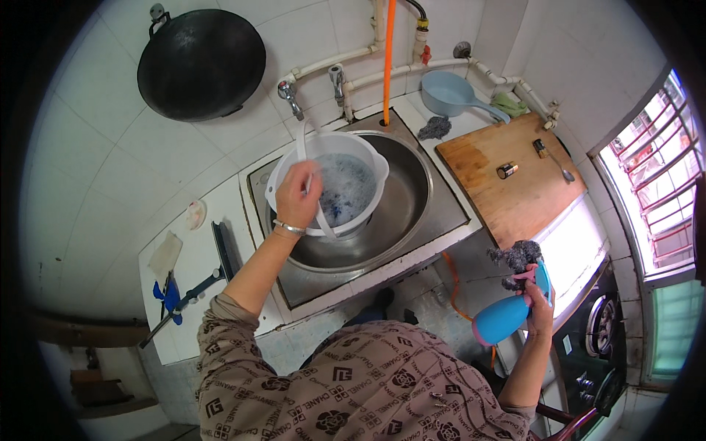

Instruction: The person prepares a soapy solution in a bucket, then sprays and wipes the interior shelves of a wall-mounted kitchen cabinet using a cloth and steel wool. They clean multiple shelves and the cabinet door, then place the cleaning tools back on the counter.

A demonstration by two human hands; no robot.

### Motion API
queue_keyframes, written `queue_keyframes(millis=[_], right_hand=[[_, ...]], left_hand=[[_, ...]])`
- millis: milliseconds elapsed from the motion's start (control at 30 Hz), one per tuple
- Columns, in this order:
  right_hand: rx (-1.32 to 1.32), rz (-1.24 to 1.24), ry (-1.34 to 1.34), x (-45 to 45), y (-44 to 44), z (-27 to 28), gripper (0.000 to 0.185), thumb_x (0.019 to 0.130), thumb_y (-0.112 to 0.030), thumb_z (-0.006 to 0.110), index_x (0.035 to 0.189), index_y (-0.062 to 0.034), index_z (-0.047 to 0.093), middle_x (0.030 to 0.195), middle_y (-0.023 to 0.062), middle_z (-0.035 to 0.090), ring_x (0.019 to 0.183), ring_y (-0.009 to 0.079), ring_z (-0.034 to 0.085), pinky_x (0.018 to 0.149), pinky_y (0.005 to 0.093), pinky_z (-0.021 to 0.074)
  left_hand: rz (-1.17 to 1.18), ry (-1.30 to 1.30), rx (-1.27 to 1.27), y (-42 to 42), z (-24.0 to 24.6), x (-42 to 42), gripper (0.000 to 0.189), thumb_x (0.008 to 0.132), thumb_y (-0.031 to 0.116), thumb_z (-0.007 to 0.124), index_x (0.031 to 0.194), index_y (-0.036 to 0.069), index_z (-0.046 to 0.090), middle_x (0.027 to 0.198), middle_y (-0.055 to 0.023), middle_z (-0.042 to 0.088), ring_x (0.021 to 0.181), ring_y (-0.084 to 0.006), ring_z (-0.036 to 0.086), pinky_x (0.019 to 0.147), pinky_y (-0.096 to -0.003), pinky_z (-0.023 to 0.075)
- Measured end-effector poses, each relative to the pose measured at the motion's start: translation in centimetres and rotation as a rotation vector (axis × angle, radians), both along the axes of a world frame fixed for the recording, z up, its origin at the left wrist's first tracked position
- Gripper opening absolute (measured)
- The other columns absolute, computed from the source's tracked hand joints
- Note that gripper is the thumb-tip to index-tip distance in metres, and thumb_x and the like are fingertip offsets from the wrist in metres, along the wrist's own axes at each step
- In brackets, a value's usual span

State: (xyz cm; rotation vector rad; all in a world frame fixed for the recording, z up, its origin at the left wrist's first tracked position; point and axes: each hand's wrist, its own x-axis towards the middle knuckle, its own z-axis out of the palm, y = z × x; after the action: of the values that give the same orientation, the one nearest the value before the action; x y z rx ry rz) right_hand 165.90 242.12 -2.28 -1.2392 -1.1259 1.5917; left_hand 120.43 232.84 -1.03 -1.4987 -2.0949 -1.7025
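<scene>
My left hand [298,194] grips the white handle [322,218] of a white plastic bucket [372,165]. Foamy water [350,182] fills part of the bucket, with something dark blue in it that the suds partly hide. It stands in the left part of a round stainless steel sink [405,204]. Over on the right, my right hand [539,308] is closed around a blue spray bottle [501,320] with a pink trigger, held tilted. A clump of steel wool [521,254] is against the sprayer head; I cannot tell whether the fingers hold it too.
A wooden cutting board [485,187] bears batteries [507,170] and a spoon [567,173]. Behind are a blue dipper [447,93], another steel wool pad [435,127] and taps [337,85]. A squeegee [222,253] lies left; a wok [201,65] hangs above. The gas stove [601,325] is at right.
</scene>
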Motion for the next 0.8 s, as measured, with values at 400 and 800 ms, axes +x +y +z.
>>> queue_keyframes(millis=[400, 800], right_hand=[[0.09, 0.074, -0.03, 4.5, -3.2, 0.3, 0.036, 0.08, -0.02, 0.065, 0.114, -0.0079, 0.059, 0.094, 0.0002, 0.062, 0.081, 0.0086, 0.055, 0.071, 0.0252, 0.046], [0.046, -0.225, 0.022, 5.2, -8.9, 0.7, 0.033, 0.078, -0.015, 0.064, 0.108, -0.0048, 0.057, 0.088, 0.0028, 0.061, 0.073, 0.0076, 0.052, 0.063, 0.0217, 0.0439]], left_hand=[[-1.506, -1.288, -0.223, 7.2, -3.0, -14.6, 0.052, 0.097, 0.036, 0.033, 0.139, 0.005, 0.031, 0.14, -0.0116, 0.04, 0.11, -0.0158, 0.05, 0.101, -0.0319, 0.0362], [-0.283, -1.291, -0.369, 7.7, 2.6, -10.8, 0.032, 0.092, 0.012, 0.042, 0.063, 0.015, 0.03, 0.047, 0.004, 0.023, 0.034, -0.0077, 0.02, 0.031, -0.0224, 0.0183]])
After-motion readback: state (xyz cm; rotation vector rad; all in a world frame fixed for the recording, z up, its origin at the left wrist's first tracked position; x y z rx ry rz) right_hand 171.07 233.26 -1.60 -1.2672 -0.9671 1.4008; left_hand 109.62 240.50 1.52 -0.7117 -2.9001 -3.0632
